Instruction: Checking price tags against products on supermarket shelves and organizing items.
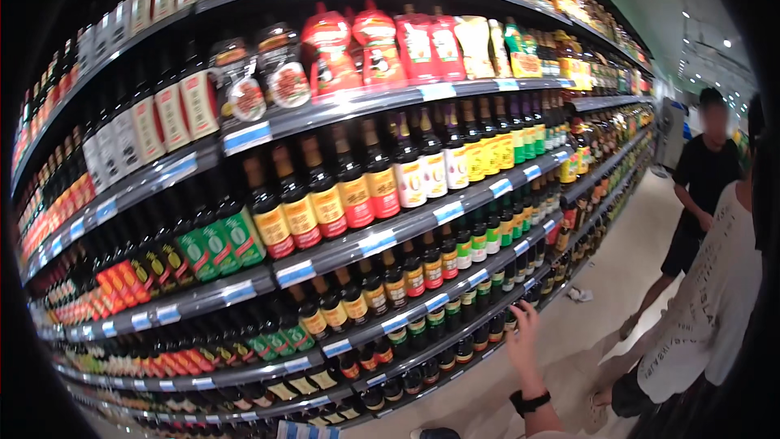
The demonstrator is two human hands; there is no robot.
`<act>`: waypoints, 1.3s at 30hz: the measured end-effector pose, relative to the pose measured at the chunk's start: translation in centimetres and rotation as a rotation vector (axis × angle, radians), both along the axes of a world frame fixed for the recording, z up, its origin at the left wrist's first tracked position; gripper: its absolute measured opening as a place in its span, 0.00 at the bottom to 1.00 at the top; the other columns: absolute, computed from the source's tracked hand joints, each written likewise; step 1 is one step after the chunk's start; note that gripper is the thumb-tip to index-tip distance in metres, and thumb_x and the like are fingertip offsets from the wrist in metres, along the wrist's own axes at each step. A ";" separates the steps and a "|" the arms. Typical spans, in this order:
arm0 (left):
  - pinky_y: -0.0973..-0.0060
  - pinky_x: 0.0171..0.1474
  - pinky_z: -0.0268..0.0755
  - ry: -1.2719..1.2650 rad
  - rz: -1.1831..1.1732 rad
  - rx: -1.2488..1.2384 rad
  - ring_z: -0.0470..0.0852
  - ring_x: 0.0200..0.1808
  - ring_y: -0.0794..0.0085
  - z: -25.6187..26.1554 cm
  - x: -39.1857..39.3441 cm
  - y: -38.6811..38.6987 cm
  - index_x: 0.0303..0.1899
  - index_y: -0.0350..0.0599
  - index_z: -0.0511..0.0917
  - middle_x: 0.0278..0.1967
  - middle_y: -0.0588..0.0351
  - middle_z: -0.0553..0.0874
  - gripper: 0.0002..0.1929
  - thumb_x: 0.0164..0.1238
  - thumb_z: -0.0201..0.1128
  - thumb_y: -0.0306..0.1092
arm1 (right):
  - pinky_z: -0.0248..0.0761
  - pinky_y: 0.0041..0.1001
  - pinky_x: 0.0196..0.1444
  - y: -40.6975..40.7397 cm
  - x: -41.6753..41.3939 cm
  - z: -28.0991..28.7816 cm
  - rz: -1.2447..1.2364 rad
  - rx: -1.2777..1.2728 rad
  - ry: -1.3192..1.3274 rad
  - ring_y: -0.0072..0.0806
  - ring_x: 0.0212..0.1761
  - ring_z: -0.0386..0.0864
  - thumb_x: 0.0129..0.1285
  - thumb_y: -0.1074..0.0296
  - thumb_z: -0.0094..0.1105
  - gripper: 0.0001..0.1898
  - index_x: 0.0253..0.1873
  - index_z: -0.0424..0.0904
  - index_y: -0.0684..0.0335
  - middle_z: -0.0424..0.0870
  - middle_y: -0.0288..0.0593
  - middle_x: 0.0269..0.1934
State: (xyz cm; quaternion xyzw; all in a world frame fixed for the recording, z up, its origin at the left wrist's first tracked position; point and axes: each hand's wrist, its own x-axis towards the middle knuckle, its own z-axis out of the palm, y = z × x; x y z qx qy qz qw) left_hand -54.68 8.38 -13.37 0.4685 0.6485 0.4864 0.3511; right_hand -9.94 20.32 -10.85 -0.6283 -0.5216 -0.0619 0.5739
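My right hand point(524, 335) is raised in front of the lower shelves, its fingers apart and slightly bent, with nothing seen in it. A black band point(529, 403) is on its wrist. Behind the fingertips, dark glass bottles point(480, 334) line a low shelf; the hand appears apart from them. My left hand is out of view. Ahead stand sauce bottles with yellow and red labels point(321, 204), bottles with white labels point(432, 167) and green-labelled boxes point(216, 244). Higher up are red spouted pouches point(379, 42).
Shelf edges point(390, 244) carrying price tags curve across the view. On the right, a person in black point(707, 164) and a person in a white printed shirt point(694, 311) are in the aisle. A crumpled white scrap point(579, 295) lies on the floor point(634, 225). Blue-and-white strips point(308, 431) show at the bottom.
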 end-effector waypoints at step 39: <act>0.81 0.31 0.68 -0.126 0.257 -0.013 0.75 0.29 0.83 -0.1 5.3 -11.7 0.33 0.32 0.78 0.26 0.59 0.82 0.09 0.55 0.61 0.30 | 0.62 0.29 0.50 -4.3 -2.9 -4.3 0.571 -0.289 0.130 0.39 0.55 0.64 0.48 0.84 0.47 0.21 0.49 0.70 0.60 0.63 0.46 0.54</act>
